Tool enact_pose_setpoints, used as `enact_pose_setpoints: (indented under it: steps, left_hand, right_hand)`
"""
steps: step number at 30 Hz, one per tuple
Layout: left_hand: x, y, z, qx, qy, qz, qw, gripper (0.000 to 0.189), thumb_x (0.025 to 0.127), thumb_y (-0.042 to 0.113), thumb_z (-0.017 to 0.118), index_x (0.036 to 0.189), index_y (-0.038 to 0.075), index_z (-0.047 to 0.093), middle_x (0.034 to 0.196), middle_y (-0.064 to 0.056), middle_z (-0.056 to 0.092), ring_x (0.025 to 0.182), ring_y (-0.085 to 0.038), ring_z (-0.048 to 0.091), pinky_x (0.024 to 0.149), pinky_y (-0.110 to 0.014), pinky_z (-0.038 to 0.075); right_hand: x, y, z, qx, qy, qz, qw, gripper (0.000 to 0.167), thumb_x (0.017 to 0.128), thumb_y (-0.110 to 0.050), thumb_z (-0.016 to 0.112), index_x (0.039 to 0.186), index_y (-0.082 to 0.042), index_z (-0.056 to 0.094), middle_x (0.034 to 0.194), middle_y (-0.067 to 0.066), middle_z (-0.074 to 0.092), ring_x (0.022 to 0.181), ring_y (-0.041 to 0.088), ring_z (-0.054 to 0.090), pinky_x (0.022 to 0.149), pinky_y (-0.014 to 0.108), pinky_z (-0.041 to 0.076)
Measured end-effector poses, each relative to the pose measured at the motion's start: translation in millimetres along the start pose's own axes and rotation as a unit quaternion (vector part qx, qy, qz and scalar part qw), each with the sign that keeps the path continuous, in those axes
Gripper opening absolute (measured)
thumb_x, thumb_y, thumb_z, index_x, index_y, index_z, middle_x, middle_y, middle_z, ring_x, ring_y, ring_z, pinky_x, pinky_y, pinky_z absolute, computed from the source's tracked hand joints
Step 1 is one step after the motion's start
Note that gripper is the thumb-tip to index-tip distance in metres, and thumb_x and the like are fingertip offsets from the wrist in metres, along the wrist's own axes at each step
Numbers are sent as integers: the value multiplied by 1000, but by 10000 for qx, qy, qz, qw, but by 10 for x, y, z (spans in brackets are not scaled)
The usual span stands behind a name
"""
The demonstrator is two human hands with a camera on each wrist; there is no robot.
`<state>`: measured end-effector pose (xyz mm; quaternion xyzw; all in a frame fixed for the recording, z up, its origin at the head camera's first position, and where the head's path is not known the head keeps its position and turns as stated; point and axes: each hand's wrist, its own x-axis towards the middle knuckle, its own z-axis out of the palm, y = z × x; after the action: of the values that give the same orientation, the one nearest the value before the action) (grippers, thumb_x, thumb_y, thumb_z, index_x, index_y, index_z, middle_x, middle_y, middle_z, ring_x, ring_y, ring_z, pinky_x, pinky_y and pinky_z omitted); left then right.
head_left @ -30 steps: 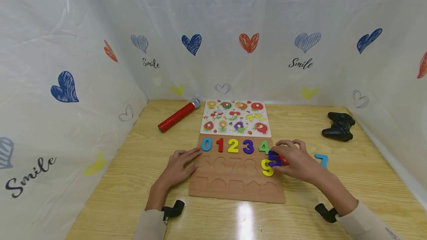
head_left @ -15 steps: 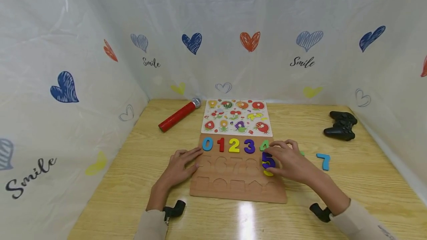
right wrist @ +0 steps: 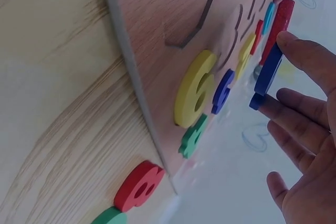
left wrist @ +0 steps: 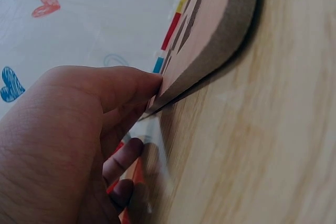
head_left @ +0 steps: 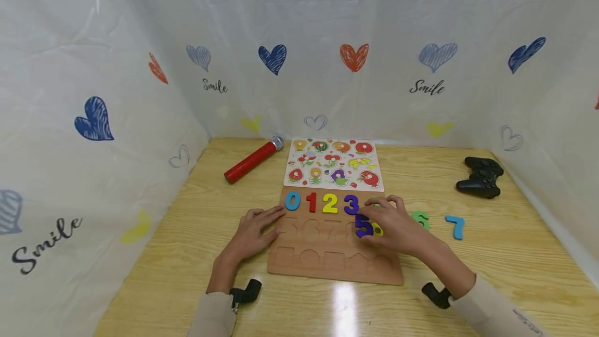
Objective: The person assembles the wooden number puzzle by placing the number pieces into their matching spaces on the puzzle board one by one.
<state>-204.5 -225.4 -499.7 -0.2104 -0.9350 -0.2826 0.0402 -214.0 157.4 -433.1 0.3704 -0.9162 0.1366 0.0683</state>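
My right hand (head_left: pixel 395 228) pinches a dark blue number 5 piece (head_left: pixel 361 227) between thumb and fingertips, held tilted above the brown wooden number board (head_left: pixel 323 247). A yellow number 9 piece (right wrist: pixel 185 95) lies on the board, partly behind the right hand in the head view. Along the top row sit the blue 0 (head_left: pixel 287 201), red 1 (head_left: pixel 311 203), yellow 2 (head_left: pixel 330 205) and dark blue 3 (head_left: pixel 354 205). A green 4 (right wrist: pixel 191 137) follows, mostly covered by the hand in the head view. Fingers of my left hand (head_left: pixel 250 235) rest against the board's left edge.
Right of the board lie a green 6 (head_left: pixel 415 216), a blue 7 (head_left: pixel 458 229) and a red 8 (right wrist: pixel 127 191). A fruit puzzle board (head_left: pixel 323 173) adjoins the far edge. A red microphone (head_left: pixel 252 161) lies left, a black game controller (head_left: pixel 479 178) right.
The right hand has carried the dark blue 5 leftward over the board, past the yellow 9. The green 6 has come into sight behind it. My left hand stays at the board's edge.
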Motion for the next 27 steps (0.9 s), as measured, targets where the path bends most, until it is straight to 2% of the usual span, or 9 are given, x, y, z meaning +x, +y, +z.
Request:
enact_pose_setpoints:
  steps: [13,20,27]
  left_hand:
    - [11,-15,3,-144,-22,19,9999,49,100,32,62,147,23,54,154,5,44,126,-33,39,94,-52,31]
    - [8,-16,10,-101,30,6,9999,49,99,32,62,147,24,54,154,4,45,126,-32,40,93,-51,31]
    - [2,4,13,-100,60,-26,9999,49,99,30,63,147,22,55,154,3,45,125,-30,40,91,-50,31]
  right_hand:
    - [134,-134,56,111,-160,-27,9998,55,81,-33,85,125,-6,68,118,4,69,124,30,49,102,58,20]
    - [233,-223,103,-100,-186,-169,9996,52,82,-38,83,123,-8,69,119,1,70,125,28,49,100,57,21]
    - [313,-321,152,-2,-326,-47,9995,51,85,-37,80,125,-9,67,120,1,68,128,28,46,102,59,21]
